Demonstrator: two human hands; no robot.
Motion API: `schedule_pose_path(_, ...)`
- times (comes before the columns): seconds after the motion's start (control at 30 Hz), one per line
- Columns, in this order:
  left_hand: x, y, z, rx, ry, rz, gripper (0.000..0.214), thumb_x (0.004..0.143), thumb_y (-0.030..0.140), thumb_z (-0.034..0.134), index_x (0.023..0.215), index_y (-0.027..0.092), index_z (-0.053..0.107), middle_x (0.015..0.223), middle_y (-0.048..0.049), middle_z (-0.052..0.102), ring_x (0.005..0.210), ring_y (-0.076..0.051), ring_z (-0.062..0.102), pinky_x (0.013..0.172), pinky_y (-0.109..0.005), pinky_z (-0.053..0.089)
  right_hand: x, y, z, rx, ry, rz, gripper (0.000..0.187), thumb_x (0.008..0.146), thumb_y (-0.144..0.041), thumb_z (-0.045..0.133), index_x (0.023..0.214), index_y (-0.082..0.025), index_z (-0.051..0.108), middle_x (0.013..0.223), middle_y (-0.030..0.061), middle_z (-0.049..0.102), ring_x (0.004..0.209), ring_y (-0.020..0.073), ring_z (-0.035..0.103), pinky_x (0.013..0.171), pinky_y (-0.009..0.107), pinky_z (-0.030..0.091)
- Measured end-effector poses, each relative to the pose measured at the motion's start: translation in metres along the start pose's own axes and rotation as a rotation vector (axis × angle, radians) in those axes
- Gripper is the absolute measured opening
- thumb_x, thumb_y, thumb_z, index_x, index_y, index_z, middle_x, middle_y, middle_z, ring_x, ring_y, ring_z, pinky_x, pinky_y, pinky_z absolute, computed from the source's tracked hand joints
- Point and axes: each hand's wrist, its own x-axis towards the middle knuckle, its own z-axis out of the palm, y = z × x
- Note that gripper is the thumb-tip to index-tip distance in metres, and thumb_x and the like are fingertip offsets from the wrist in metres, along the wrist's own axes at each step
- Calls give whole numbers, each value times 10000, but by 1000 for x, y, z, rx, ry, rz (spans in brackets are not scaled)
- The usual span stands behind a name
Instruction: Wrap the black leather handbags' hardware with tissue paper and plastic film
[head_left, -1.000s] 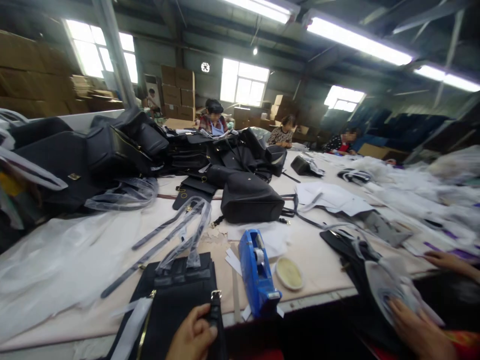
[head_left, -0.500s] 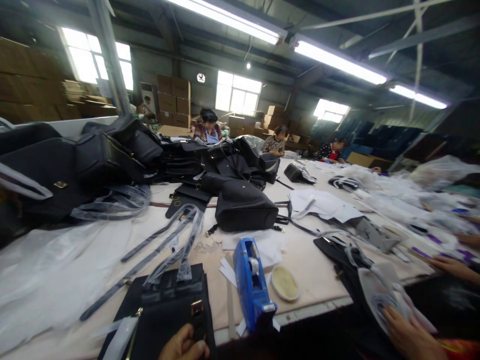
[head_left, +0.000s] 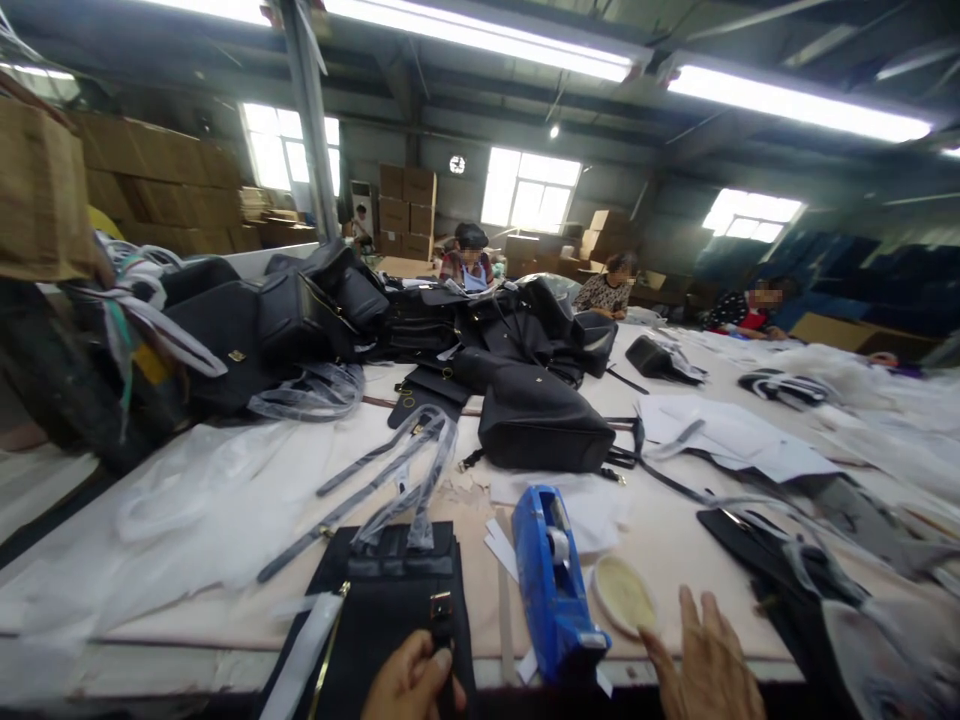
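My left hand (head_left: 416, 677) pinches a short black strap (head_left: 444, 636) below a gold buckle (head_left: 441, 605). The strap is on a black handbag (head_left: 390, 595) lying at the near table edge, with clear film around its handles (head_left: 420, 500) and a gold zipper at its left side. Open and empty, my right hand (head_left: 701, 655) has its fingers spread just right of a round dish (head_left: 624, 594) with a yellowish surface. Between my hands stands a blue tape dispenser (head_left: 556, 585) with a roll in it.
Behind the dispenser lies a black bag (head_left: 544, 420); more black bags (head_left: 300, 320) are heaped at the back left. Plastic film (head_left: 187, 510) covers the left side. White sheets (head_left: 735, 432) and a dark bag (head_left: 780, 570) lie to the right. Several people sit farther back.
The view has turned left, so things appear farther right. My left hand keeps its pinch on the strap. My right hand now shows open beside the dish.
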Motion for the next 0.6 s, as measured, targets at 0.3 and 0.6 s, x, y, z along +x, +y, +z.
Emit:
schedule_pose_path(0.3, -4, 1, 2, 2, 31, -28, 483, 737, 649, 590, 850, 183, 526, 708, -50, 716, 318, -33, 388, 318, -161, 164, -15, 1, 10, 28, -75, -24, 631, 940, -512, 249, 1476, -183, 303, 1461, 167, 411, 1343, 375, 358, 1016, 574, 386)
schedule_pose_path(0.6, -3, 0, 0, 37, 63, -57, 528, 662, 699, 625, 750, 186, 538, 671, -35, 700, 300, -40, 379, 313, -179, 173, -25, 7, 27, -85, -157, 6, 726, 938, -604, 153, 1415, -120, 406, 1478, 203, 371, 1339, 395, 357, 993, 545, 412)
